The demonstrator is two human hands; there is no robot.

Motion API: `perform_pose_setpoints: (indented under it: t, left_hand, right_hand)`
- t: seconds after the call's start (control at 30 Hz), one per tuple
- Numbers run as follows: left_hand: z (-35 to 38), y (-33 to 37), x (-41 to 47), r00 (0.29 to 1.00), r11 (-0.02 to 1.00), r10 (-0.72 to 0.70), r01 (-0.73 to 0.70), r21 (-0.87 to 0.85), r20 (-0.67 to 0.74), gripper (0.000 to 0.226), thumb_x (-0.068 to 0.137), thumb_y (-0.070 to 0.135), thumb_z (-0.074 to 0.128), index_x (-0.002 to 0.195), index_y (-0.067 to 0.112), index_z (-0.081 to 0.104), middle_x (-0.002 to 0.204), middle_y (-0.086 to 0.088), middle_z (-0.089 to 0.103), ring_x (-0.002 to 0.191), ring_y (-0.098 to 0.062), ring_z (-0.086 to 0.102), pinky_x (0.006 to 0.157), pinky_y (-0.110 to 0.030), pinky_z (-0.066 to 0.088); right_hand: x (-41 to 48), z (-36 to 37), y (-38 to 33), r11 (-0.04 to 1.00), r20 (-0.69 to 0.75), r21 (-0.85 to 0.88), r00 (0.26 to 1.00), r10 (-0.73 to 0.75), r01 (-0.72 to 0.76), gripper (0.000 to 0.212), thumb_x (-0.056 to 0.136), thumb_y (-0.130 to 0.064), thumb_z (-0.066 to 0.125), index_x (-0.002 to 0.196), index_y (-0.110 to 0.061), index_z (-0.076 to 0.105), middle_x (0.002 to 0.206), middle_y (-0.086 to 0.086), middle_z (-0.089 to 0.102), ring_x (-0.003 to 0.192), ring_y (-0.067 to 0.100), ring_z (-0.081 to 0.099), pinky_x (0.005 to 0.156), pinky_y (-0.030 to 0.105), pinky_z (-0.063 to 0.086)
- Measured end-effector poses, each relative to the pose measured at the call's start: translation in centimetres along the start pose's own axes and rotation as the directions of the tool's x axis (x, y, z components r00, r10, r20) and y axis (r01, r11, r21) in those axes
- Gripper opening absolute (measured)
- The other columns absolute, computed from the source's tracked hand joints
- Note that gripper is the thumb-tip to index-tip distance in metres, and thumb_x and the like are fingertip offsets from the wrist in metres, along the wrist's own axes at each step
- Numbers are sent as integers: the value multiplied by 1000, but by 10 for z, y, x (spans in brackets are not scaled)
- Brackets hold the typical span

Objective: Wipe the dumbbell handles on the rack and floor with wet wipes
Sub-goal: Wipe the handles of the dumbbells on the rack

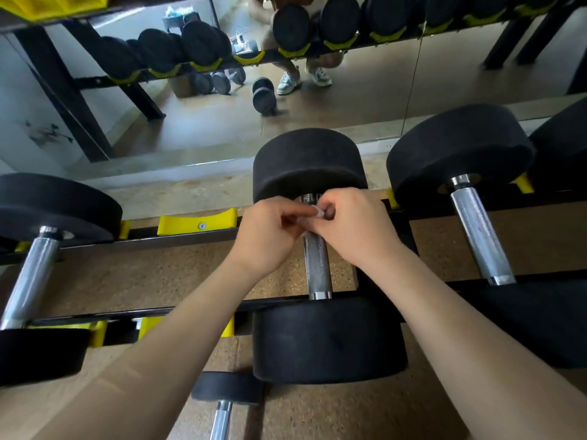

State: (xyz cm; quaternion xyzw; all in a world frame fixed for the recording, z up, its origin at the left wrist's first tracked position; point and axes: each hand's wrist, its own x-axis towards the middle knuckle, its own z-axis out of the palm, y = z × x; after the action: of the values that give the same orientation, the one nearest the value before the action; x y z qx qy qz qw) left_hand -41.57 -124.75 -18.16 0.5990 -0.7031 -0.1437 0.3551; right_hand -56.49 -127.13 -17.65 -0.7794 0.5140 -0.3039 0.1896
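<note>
While the left hand [270, 233] and right hand [352, 227] both pinch a small wet wipe [318, 212] at the far end of the middle dumbbell handle [317, 268] on the rack [197, 238], its near length, the neighbouring handles and the floor dumbbell [222, 417] seemingly remain.

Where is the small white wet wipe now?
Head view, centre: left hand and right hand pinch the white wipe over the middle dumbbell's knurled steel handle.
</note>
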Motion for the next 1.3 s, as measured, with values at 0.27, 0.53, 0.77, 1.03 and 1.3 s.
perform_pose_setpoints:
  t: [0.27, 0.53, 0.77, 1.03, 1.3]
  left_hand:
    - [-11, 8, -24, 954, 998, -68, 67, 13, 291, 16, 69, 13, 86, 74, 25, 78, 63, 19, 66, 58, 9, 57, 62, -8, 42]
    - [-10, 8, -14, 974, 999, 16, -23, 29, 226, 9, 70, 17, 84, 74, 23, 78, 61, 18, 64, 63, 9, 58, 61, -6, 40]
    - [-22, 17, -32, 799, 987, -162, 143, 78, 580, 10, 72, 13, 82, 77, 21, 79, 72, 12, 72, 63, 11, 58, 64, -4, 41]
    - [-133, 103, -56, 687, 296, -559, 688, -663, 464, 19, 89, -2, 59, 78, 13, 62, 71, -3, 66, 65, -13, 63, 60, -19, 48]
    - [-286, 241, -77, 571, -200, -663, 489, -849, 485, 16, 74, 13, 67, 85, 8, 78, 70, -8, 64, 57, -10, 54, 56, -17, 47]
  right_hand:
    - [-31, -11, 7, 972, 317, 128, 937, 149, -198, 25, 74, -29, 82, 58, -21, 64, 57, -7, 64, 56, 11, 62, 56, 27, 52]
    - [-25, -9, 9, 986, 273, 99, 956, 103, -135, 31, 76, -31, 80, 56, -23, 58, 52, -10, 56, 45, 1, 46, 48, 19, 37]
    - [-22, -24, -20, 950, 726, -141, 623, 292, -280, 12, 75, -18, 78, 66, -15, 70, 66, -2, 61, 64, 10, 52, 61, 26, 40]
    - [-28, -112, -126, 198, 714, 536, 566, 412, -821, 9, 89, -10, 64, 83, -5, 61, 64, 3, 58, 55, 10, 49, 50, 19, 39]
    - [-28, -232, -284, -185, 808, 527, 421, 412, -829, 22, 85, -18, 61, 93, 2, 67, 59, 5, 52, 45, 7, 41, 40, 13, 31]
